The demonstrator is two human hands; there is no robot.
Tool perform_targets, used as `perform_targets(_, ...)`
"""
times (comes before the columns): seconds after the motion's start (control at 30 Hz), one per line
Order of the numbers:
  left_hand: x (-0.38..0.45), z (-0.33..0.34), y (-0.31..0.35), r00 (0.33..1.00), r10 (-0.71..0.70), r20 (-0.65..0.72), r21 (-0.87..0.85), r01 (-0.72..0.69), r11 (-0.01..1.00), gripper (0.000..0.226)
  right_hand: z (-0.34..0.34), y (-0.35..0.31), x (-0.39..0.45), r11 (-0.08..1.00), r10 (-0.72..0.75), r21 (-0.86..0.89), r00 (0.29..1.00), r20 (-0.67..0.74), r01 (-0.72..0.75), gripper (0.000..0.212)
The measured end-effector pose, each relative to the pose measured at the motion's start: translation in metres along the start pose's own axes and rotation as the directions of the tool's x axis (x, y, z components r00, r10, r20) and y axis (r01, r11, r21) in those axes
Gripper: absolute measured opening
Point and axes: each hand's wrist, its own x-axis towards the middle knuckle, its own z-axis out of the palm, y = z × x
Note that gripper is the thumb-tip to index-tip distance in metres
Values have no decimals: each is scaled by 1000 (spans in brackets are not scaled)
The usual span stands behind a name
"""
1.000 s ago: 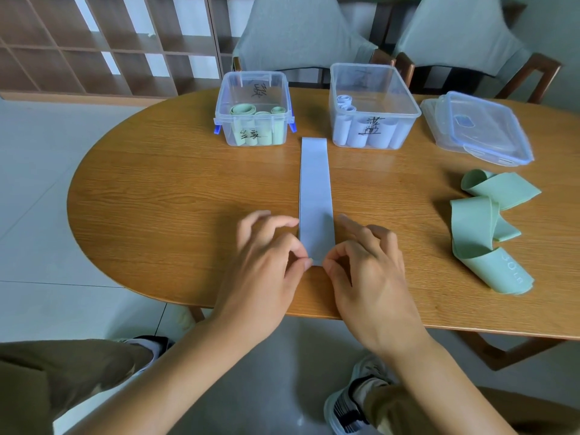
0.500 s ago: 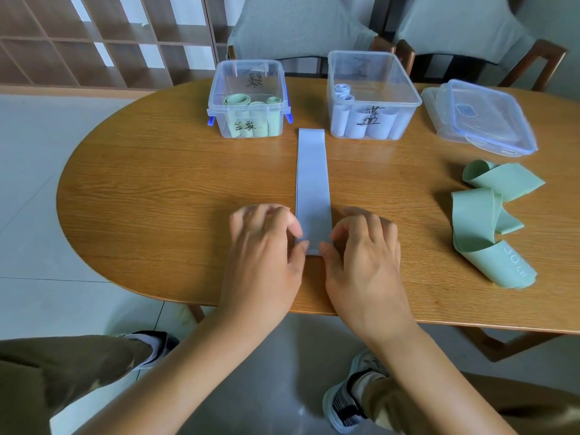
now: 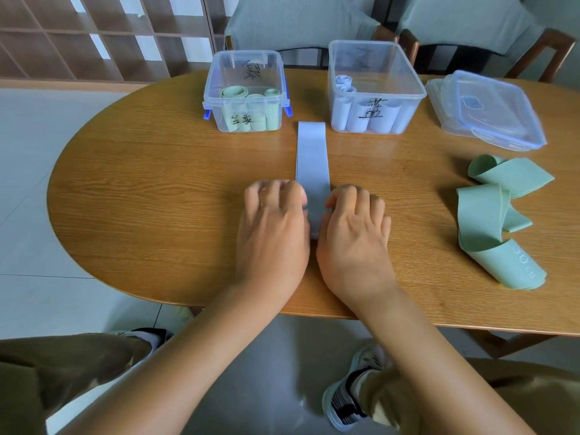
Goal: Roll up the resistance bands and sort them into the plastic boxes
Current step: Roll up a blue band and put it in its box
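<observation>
A pale blue resistance band (image 3: 311,155) lies flat on the wooden table (image 3: 157,189), running away from me. My left hand (image 3: 273,233) and my right hand (image 3: 354,237) sit on either side of its near end, fingers curled over the band's edges and gripping the rolled start. The near end is mostly hidden between my hands. Behind stand a clear box holding green rolls (image 3: 246,92) and a clear box holding blue rolls (image 3: 373,86). Loose green bands (image 3: 496,218) lie in a heap at the right.
Two stacked clear lids (image 3: 489,108) rest at the back right of the table. Chairs with grey covers (image 3: 301,20) stand behind the table. The table's curved front edge is close under my wrists.
My fingers have gone from pinching the band's near corners to curling over it, and both hands have slid forward along the band. The camera has shifted slightly.
</observation>
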Motion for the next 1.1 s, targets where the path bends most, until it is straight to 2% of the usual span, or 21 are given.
perform_targets(0.1,10,9,-1,1000,-16,0,12,16,1000,13,3,-1,10,1000,17,-6,1000,8,-17,49)
perform_targets(0.23,25,20,-1,999,-37,-20,21,37,999,16,8,-2,28,998,62,13,997,45,-62,34)
perform_targets(0.4,43,28,-4,996,-90,9,6,90,996,14,12,-6,45,994,85,68,996,21,-87,62)
perform_targets(0.6,64,35,-6,993,-118,1,-37,118,992,21,18,-9,68,983,167,69,985,40,-169,38)
perform_targets(0.73,81,46,-15,987,-161,4,-71,161,984,20,27,-8,91,982,187,-2,982,28,-187,36)
perform_targets(0.87,95,51,-25,982,-185,36,-228,188,955,10,33,-7,109,980,190,-70,982,11,-189,40)
perform_targets(1.0,89,40,-33,978,-207,29,-444,198,874,12,37,-7,120,966,194,-167,981,-19,-195,42)
perform_targets(1.1,69,23,-39,986,-143,88,-508,168,845,16,39,-9,125,959,189,-208,982,-29,-191,47)
